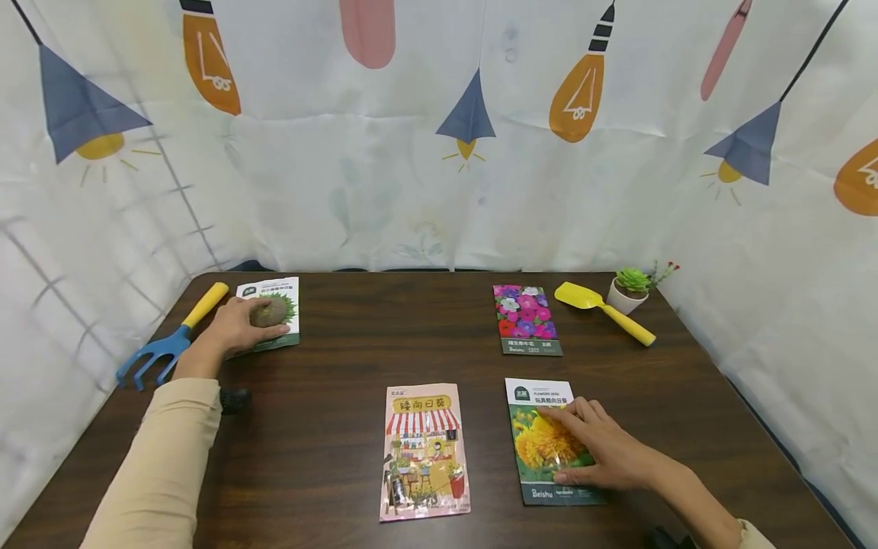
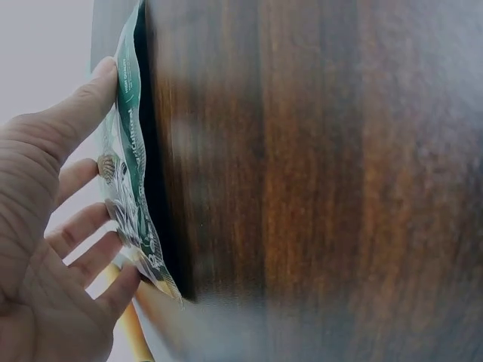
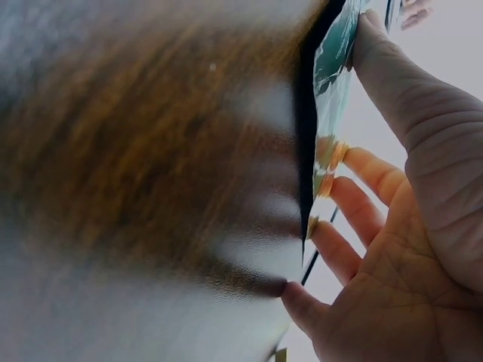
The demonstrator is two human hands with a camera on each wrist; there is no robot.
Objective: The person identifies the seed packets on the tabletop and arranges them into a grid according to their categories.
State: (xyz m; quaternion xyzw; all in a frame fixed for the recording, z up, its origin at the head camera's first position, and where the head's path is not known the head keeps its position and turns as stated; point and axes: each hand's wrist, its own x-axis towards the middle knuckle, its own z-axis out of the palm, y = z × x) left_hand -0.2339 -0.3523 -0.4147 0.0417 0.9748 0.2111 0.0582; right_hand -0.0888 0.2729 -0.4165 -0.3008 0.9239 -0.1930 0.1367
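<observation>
In the head view my left hand (image 1: 236,328) rests on a seed packet (image 1: 288,286) with a white top and a spiky green picture, at the far left. Its thumb and fingers are spread over the packet's face; the left wrist view shows their tips against the packet (image 2: 130,136). My right hand (image 1: 613,454) lies over another seed packet (image 1: 538,393), printed with yellow flowers, at the near right. Seen from the right wrist, thumb and fingertips touch that packet's (image 3: 332,68) face, while the little finger reaches the table beyond its edge. Both packets lie on the table.
A pink illustrated packet (image 1: 425,454) lies near the front middle. Behind the right hand is a packet with purple flowers (image 1: 527,316), beside a yellow trowel (image 1: 604,309) and a potted succulent (image 1: 627,290). A blue hand fork (image 1: 168,347) lies at the table's left edge.
</observation>
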